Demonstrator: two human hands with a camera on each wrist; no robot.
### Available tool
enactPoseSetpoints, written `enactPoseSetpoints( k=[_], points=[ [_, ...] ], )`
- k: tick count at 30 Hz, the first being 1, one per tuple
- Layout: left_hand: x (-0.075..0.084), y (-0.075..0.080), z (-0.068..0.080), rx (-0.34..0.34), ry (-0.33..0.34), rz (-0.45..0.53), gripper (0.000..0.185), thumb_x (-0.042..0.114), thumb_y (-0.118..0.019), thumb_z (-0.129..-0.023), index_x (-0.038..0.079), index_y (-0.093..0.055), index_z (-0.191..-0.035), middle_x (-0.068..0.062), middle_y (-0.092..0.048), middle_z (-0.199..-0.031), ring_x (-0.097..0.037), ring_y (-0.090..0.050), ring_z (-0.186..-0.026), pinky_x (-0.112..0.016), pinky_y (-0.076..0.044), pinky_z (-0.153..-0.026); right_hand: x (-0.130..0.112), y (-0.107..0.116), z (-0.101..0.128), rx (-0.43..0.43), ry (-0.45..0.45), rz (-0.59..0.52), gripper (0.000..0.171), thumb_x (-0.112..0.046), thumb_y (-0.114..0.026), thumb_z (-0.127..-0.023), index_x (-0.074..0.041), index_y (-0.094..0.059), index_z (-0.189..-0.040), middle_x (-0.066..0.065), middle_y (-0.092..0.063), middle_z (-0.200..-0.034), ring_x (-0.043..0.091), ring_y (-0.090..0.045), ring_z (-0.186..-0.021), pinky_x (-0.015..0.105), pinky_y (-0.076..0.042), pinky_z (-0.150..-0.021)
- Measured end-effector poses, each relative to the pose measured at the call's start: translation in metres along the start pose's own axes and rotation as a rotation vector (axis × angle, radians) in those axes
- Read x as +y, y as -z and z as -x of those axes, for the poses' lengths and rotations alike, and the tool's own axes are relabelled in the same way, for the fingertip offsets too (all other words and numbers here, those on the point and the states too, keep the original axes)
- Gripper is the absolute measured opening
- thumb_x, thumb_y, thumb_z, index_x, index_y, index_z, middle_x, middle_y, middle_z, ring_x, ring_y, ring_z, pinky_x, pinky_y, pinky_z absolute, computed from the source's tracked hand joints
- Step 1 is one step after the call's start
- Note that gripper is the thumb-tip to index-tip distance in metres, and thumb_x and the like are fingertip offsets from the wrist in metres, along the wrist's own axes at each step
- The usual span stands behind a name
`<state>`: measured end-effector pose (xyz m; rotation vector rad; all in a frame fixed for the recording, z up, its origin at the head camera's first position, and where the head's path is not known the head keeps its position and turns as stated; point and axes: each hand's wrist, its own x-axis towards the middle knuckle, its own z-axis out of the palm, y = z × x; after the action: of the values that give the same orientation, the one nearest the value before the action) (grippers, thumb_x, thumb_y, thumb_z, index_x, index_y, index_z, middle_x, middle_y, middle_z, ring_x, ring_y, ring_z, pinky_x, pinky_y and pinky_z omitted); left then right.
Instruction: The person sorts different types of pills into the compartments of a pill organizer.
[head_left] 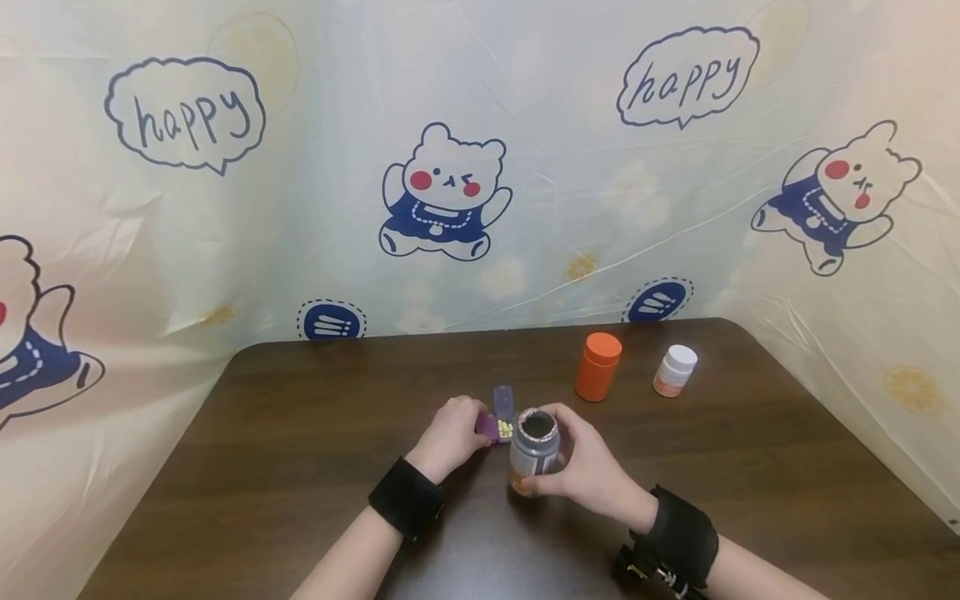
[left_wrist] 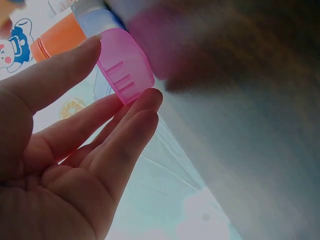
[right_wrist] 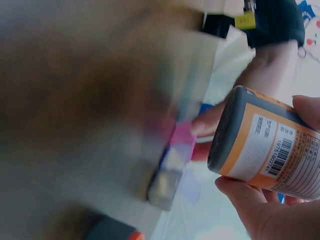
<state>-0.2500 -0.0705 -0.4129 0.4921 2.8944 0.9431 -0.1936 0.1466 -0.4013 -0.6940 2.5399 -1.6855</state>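
Observation:
My left hand (head_left: 453, 433) pinches the end of a small purple-pink pill box (head_left: 498, 424) on the brown table (head_left: 300, 467); one lid stands open and yellow pills show inside. The thumb and fingertips (left_wrist: 150, 97) sit on the pink end (left_wrist: 125, 62) in the left wrist view. My right hand (head_left: 581, 467) grips an open grey and orange bottle (head_left: 534, 450) just right of the box, mouth up. In the right wrist view the bottle (right_wrist: 265, 145) shows a barcode label, with the pill box (right_wrist: 172, 165) beside it.
An orange bottle with an orange cap (head_left: 597, 367) and a small white-capped bottle (head_left: 675, 370) stand at the back right of the table. A bear-print plastic sheet (head_left: 450, 192) walls in the table on three sides.

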Motion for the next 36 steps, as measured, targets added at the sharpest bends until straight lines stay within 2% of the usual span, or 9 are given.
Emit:
enactPoseSetpoints(
  k=[3,8,14,20,23,27,31,33,36],
  points=[
    [0.000,0.000,-0.001,0.003,-0.004,-0.013,0.032,0.004,-0.084,-0.086,-0.006,-0.072,-0.115,-0.017,-0.070,-0.101,-0.022,-0.062,-0.087,-0.040,-0.062,-0.083,-0.003,-0.004,0.010,-0.041,-0.016,0.019,0.068,-0.015,-0.095,-0.070,-0.006,-0.058,-0.127,0.013,-0.069,-0.120,0.011,-0.064,-0.108,0.030,-0.055,-0.094],
    [0.001,-0.001,-0.001,0.005,-0.008,-0.025,0.032,0.003,-0.084,-0.086,-0.006,-0.073,-0.114,-0.017,-0.070,-0.101,-0.023,-0.064,-0.089,-0.041,-0.062,-0.084,-0.003,-0.013,0.025,-0.104,0.013,0.016,0.068,-0.019,-0.097,-0.071,-0.010,-0.057,-0.126,0.009,-0.070,-0.118,0.023,-0.067,-0.110,0.028,-0.055,-0.096],
    [0.003,-0.001,-0.002,0.000,0.000,-0.006,0.033,0.003,-0.085,-0.085,-0.006,-0.072,-0.115,-0.016,-0.070,-0.102,-0.022,-0.063,-0.089,-0.041,-0.063,-0.085,-0.004,-0.021,0.039,-0.142,0.040,0.004,0.066,-0.019,-0.099,-0.069,-0.015,-0.059,-0.122,0.001,-0.072,-0.112,0.014,-0.066,-0.106,0.026,-0.052,-0.098],
    [0.002,0.002,-0.001,0.009,0.002,0.000,0.036,0.003,-0.086,-0.084,-0.007,-0.072,-0.115,-0.017,-0.070,-0.101,-0.023,-0.063,-0.088,-0.041,-0.062,-0.085,-0.005,-0.023,0.043,-0.197,0.036,-0.006,0.066,-0.019,-0.099,-0.069,-0.016,-0.058,-0.121,0.002,-0.071,-0.114,0.017,-0.065,-0.110,0.025,-0.049,-0.102],
    [0.002,0.005,0.002,0.018,0.009,-0.013,0.039,0.005,-0.087,-0.083,-0.007,-0.071,-0.117,-0.017,-0.070,-0.103,-0.024,-0.063,-0.090,-0.042,-0.062,-0.085,-0.005,-0.024,0.043,-0.214,0.040,0.007,0.066,-0.016,-0.099,-0.067,-0.016,-0.057,-0.119,0.002,-0.071,-0.113,0.012,-0.064,-0.110,0.023,-0.049,-0.101],
    [0.004,0.012,0.010,0.048,0.025,-0.048,0.049,0.009,-0.089,-0.082,-0.008,-0.069,-0.124,-0.021,-0.070,-0.116,-0.031,-0.067,-0.104,-0.048,-0.060,-0.095,-0.004,-0.025,0.043,-0.234,0.037,0.008,0.069,-0.014,-0.100,-0.065,-0.014,-0.056,-0.119,0.001,-0.070,-0.114,0.009,-0.063,-0.110,0.023,-0.049,-0.100],
    [0.009,0.023,0.024,0.080,0.019,-0.056,0.057,0.015,-0.089,-0.084,-0.007,-0.066,-0.131,-0.025,-0.067,-0.131,-0.038,-0.065,-0.121,-0.054,-0.055,-0.106,-0.004,-0.023,0.044,-0.253,0.039,0.031,0.078,-0.016,-0.101,-0.064,-0.009,-0.055,-0.126,0.001,-0.069,-0.119,0.008,-0.063,-0.114,0.023,-0.049,-0.103],
    [0.012,0.028,0.033,0.096,-0.008,-0.009,0.056,0.016,-0.088,-0.085,-0.005,-0.066,-0.132,-0.024,-0.067,-0.133,-0.039,-0.064,-0.125,-0.056,-0.052,-0.108,-0.006,-0.020,0.045,-0.258,0.041,0.047,0.083,-0.017,-0.101,-0.064,-0.006,-0.054,-0.132,0.003,-0.069,-0.124,0.008,-0.064,-0.116,0.023,-0.050,-0.104],
    [0.015,0.033,0.048,0.096,-0.075,0.128,0.053,0.019,-0.087,-0.086,0.000,-0.068,-0.131,-0.019,-0.070,-0.132,-0.037,-0.065,-0.127,-0.057,-0.051,-0.109,-0.011,-0.011,0.047,-0.257,0.024,0.071,0.089,-0.018,-0.101,-0.064,-0.005,-0.052,-0.138,0.006,-0.068,-0.129,0.009,-0.065,-0.117,0.023,-0.052,-0.104]
  ],
)
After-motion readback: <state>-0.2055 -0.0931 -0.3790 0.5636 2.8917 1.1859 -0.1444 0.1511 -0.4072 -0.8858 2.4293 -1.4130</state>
